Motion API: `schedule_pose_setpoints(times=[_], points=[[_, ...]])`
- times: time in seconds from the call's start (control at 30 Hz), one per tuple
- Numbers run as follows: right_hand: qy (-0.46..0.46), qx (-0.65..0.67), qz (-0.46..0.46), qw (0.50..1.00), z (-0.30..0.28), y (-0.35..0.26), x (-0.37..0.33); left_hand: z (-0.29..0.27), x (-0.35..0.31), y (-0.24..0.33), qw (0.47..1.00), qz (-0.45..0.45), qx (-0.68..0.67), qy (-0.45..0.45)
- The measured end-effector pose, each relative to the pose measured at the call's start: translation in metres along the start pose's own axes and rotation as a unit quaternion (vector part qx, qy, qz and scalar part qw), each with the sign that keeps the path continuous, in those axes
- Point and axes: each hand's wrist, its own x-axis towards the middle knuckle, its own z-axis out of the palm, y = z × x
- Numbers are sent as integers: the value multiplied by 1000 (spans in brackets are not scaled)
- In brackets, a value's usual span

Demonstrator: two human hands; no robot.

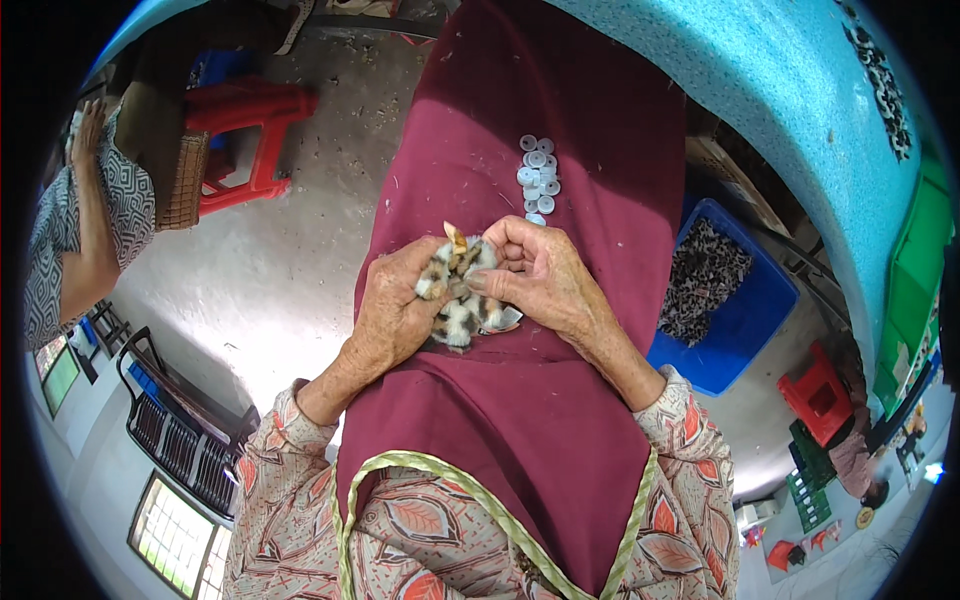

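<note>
Above my lap, my left hand (391, 296) is closed around a small furry plush piece (458, 322) with white, black and tan patches. A stiff cream-and-brown bit (454, 238) sticks up from its top. My right hand (548, 277) has thumb and fingers pinched together at the plush's right edge. Whatever lies between those fingertips is hidden. A pale, shiny flap shows under the plush beside my right wrist. Just beyond my right hand, a cluster of whitish round plastic discs (538, 174) rests on the maroon cloth (440, 150) covering my lap.
A blue bin (738, 340) of black-and-white pieces stands at the right, below a curved light-blue tabletop (760, 100). Red stools (265, 150) are at the far left and right. Another person's arm (92, 235) shows at the left, near a dark metal bench (175, 435).
</note>
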Motion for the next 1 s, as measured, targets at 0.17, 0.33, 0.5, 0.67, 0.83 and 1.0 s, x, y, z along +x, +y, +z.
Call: schedule_pose_setpoints(times=[0.17,0.33,0.5,0.67,0.83,1.0], points=[[-7,18,20,1000,-3,3,2,-2,1,2,997,-61,-30,-29],[35,-28,-3,999,5,6,0,-2,-3,-1,996,-69,-55,-23],[34,51,-39,997,8,9,-6,3,0,5,996,-82,-27,7],[78,-48,-71,993,17,21,-8,12,-3,-2,995,5,89,36],[83,-81,-53,992,16,23,-7,21,-5,-7,992,30,99,70],[53,-32,0,998,10,12,-5,21,-3,-9,994,23,81,67]])
